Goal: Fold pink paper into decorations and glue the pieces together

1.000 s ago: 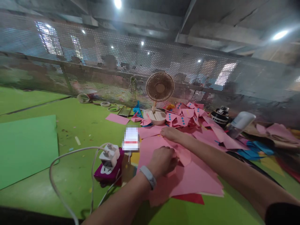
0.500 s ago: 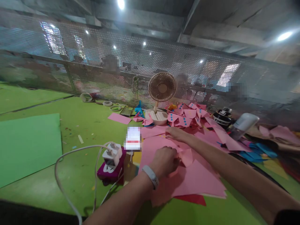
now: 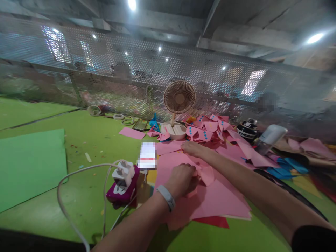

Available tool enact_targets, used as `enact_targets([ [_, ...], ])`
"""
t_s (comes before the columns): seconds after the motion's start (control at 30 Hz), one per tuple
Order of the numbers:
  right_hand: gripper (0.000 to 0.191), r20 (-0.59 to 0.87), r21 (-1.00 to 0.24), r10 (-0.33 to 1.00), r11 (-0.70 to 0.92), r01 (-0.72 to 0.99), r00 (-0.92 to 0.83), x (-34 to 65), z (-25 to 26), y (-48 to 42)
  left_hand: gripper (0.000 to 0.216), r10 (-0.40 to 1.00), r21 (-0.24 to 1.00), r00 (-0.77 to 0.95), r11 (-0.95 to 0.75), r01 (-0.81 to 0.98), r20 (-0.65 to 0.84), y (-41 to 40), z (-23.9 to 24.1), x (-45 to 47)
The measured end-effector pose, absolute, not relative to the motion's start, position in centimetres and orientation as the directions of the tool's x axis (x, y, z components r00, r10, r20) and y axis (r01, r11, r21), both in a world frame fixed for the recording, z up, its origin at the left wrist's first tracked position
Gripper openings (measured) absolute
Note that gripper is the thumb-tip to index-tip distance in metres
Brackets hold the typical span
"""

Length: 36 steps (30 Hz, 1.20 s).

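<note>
My left hand (image 3: 183, 179), with a pale band at the wrist, is closed on a folded piece of pink paper (image 3: 206, 175) that sticks out to its right. It rests over a stack of large pink paper sheets (image 3: 217, 199). Farther out, my right hand (image 3: 193, 149) reaches across to a pink paper strip (image 3: 168, 147), fingers bent down and together at its right end. Small yellow bits lie beside those fingertips; whether they pinch anything is hidden. Beyond my right hand is a heap of folded pink paper pieces (image 3: 210, 126), some with blue dots.
A small fan (image 3: 180, 98) stands behind, before a perforated metal screen. Left of the sheets are a lit phone (image 3: 147, 155), a purple power strip (image 3: 122, 192) with white plugs and cables, and a green sheet (image 3: 31, 168). A pale bottle (image 3: 271, 139) leans at the right.
The whole view has shifted slightly. My right hand has moved a little left along the pink strip. My left hand keeps its hold on the folded pink paper.
</note>
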State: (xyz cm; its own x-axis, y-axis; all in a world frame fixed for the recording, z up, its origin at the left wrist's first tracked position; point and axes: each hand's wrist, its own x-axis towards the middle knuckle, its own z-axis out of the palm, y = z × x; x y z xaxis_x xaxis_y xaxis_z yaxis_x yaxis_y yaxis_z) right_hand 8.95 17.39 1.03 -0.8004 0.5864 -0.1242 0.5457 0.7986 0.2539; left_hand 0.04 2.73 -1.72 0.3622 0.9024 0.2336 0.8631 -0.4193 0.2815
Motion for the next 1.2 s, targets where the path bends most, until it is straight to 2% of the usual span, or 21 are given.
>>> enact_targets([
  [0.33,0.018,-0.091,0.189,0.640,0.763,0.618,-0.763,9.6,0.8,18.0,0.024,0.903,0.272,0.385,-0.426,0.863,0.193,2.4,-1.0,-0.1],
  [0.63,0.015,-0.073,0.163,0.612,0.786,0.596,-0.787,9.7,-0.7,19.4,0.023,0.900,0.265,0.389,-0.431,0.862,0.198,2.4,-1.0,-0.1],
  [0.87,0.021,-0.012,0.117,0.614,0.785,0.609,-0.789,9.6,-1.3,19.2,0.019,0.895,0.276,0.395,-0.440,0.854,0.207,2.5,-1.2,-0.2],
  [1.07,0.014,0.062,-0.062,0.659,0.752,0.656,-0.750,10.1,-1.0,19.0,0.018,0.894,0.291,0.378,-0.438,0.850,0.242,2.6,-1.4,-0.2],
  [1.2,0.013,0.125,-0.270,0.684,0.721,0.639,-0.719,11.6,-0.5,18.7,0.032,0.918,0.395,0.315,-0.389,0.832,0.239,2.7,-1.1,-0.1],
])
